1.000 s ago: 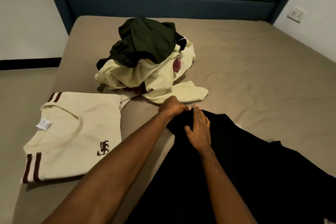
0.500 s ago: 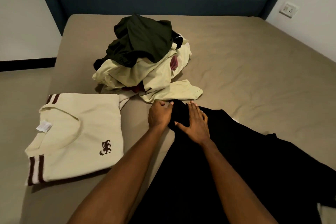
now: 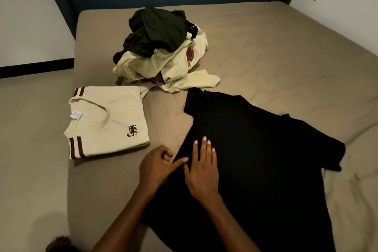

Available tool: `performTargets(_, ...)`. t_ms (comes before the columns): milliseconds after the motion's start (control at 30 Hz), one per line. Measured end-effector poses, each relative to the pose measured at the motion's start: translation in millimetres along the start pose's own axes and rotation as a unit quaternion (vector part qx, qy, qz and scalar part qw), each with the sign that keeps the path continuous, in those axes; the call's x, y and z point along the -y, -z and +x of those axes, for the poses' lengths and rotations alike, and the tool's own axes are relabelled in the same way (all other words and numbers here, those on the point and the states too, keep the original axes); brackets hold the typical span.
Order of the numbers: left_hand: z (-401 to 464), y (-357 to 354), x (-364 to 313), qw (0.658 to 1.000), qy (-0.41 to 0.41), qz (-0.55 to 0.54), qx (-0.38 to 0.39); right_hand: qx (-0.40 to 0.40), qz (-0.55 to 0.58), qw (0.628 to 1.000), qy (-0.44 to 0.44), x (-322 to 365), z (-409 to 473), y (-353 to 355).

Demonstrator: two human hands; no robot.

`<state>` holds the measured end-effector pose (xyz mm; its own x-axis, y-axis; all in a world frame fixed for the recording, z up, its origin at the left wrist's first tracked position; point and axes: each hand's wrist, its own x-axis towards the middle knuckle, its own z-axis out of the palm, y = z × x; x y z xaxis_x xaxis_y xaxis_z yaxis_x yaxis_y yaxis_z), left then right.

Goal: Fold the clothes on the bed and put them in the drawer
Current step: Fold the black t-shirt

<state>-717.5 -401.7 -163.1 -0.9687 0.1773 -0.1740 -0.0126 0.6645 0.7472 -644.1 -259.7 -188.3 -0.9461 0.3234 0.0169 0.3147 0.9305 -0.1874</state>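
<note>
Black shirt [image 3: 255, 149] lies flat under the right hand [image 3: 202, 168], fingers straight, slightly spread; the left hand [image 3: 156, 164] curls loosely at its edge, thumb touching.

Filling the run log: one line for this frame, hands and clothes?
stage: smoothing black t-shirt | left hand: curled at shirt edge, index out | right hand: flat on shirt | folded cream shirt: done | pile: unfolded
</note>
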Motion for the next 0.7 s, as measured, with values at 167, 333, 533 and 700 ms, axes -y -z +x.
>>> performTargets(167,-63,1,40,0.963,-0.126,0.227,-0.077,0.007,0.013,1.0,0.012,25,-61,-1)
performTargets(333,-70,1,50,0.919,-0.207,0.307,-0.137,0.0,0.059,0.996,-0.066,-1,-54,21)
performTargets(533,-71,0,58,0.913,-0.222,0.303,-0.159,-0.051,-0.015,0.966,-0.254,-136,-119,38)
performTargets(700,-77,3,56,0.923,-0.207,0.29,-0.145,-0.067,-0.023,0.946,-0.316,-174,-213,32)
